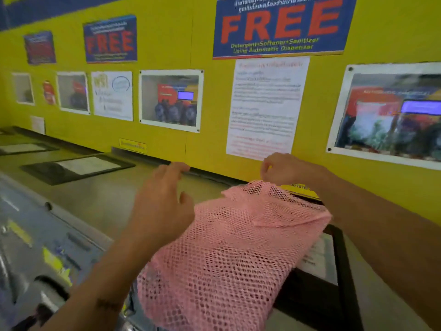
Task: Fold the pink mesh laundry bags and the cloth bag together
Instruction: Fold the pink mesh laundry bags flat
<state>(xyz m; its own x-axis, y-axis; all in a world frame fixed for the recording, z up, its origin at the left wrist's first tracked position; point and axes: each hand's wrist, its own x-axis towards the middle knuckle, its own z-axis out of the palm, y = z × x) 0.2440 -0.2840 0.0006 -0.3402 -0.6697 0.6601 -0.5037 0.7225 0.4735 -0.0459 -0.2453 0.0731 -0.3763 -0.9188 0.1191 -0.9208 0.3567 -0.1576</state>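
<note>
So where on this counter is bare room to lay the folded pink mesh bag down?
The open stretch is the grey countertop left of the pink mesh bag, bordered by the black-framed sheet behind and the machine panel in front. The right side is crowded: the bag covers another black frame, hard against the yellow wall.

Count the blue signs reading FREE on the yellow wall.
3. One large sign at top right, above the white notice; one mid-size upper left; one small, blurred far left. Others may lie outside the frame.
</note>
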